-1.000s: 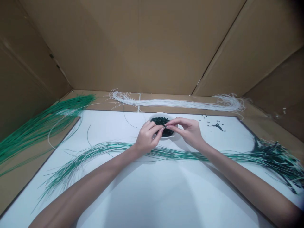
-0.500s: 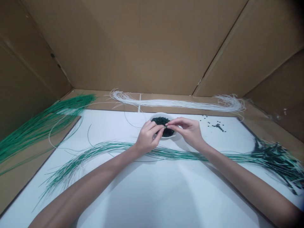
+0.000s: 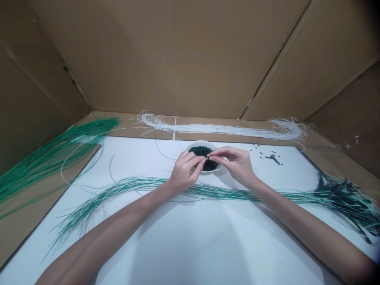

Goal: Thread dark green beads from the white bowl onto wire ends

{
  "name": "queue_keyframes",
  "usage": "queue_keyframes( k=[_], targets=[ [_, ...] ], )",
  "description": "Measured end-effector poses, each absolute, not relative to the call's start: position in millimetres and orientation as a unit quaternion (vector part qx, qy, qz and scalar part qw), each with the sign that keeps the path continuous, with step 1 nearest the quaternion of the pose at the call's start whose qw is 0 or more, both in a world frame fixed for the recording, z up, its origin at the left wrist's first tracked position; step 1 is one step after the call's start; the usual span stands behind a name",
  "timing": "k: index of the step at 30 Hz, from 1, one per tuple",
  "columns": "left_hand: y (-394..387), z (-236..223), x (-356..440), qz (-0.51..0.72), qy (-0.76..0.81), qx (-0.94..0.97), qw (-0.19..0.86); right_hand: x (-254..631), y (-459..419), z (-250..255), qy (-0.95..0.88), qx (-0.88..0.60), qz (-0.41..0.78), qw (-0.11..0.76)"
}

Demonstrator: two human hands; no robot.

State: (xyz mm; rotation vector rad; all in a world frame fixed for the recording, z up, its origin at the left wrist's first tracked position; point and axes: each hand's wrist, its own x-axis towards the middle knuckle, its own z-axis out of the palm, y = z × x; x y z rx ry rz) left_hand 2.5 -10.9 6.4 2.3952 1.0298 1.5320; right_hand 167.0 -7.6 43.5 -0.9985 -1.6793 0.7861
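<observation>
My left hand [image 3: 186, 170] is closed in a pinch, and a thin cord [image 3: 162, 153] curves in to it from the left. Facing it, my right hand [image 3: 236, 163] pinches thumb against fingers, its tips almost meeting the left ones. A tiny piece shows between the fingertips, too small to make out. Both hands are over the front of a white bowl [image 3: 218, 169] filled with small dark green beads [image 3: 200, 151]. Beneath my wrists and forearms a long bundle of green and white cords [image 3: 219, 192] runs across the white board.
Loose dark beads [image 3: 272, 158] lie right of the bowl. Dark beaded cord ends [image 3: 346, 200] spread at the right edge. White cords [image 3: 219, 129] lie along the back, green cords [image 3: 56, 152] at the left. Cardboard walls [image 3: 178, 59] enclose the white board [image 3: 190, 241].
Both hands stay in the same pinch over the bowl, with only a slight shift at the fingertips. The bowl, beads and cord bundles have not moved.
</observation>
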Motion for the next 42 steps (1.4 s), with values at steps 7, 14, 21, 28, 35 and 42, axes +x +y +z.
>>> queue_keyframes(
  k=[7, 14, 21, 28, 35, 42],
  targets=[
    [-11.5, 7.4, 2.3, 0.510, 0.336, 0.790, 0.058, 167.8, -7.8, 43.8, -0.696, -0.411, 0.320, 0.494],
    [-10.9, 6.7, 2.9, 0.511, 0.337, 0.789, 0.056, 167.1, -7.8, 43.2, -0.696, -0.420, 0.312, 0.492],
    [-10.8, 6.8, 2.7, 0.508, 0.335, 0.792, 0.052, 166.9, -8.0, 43.6, -0.702, -0.426, 0.301, 0.484],
    [-9.5, 4.3, 3.1, 0.488, 0.342, 0.802, 0.036, 169.2, -9.9, 47.2, -0.765, -0.412, 0.222, 0.442],
    [-9.4, 3.9, 2.6, 0.468, 0.344, 0.814, 0.011, 173.1, -7.2, 49.0, -0.818, -0.376, 0.167, 0.401],
    [-11.5, 5.5, 2.6, 0.462, 0.342, 0.818, -0.001, 170.6, -9.2, 45.3, -0.797, -0.391, 0.195, 0.416]
  ],
)
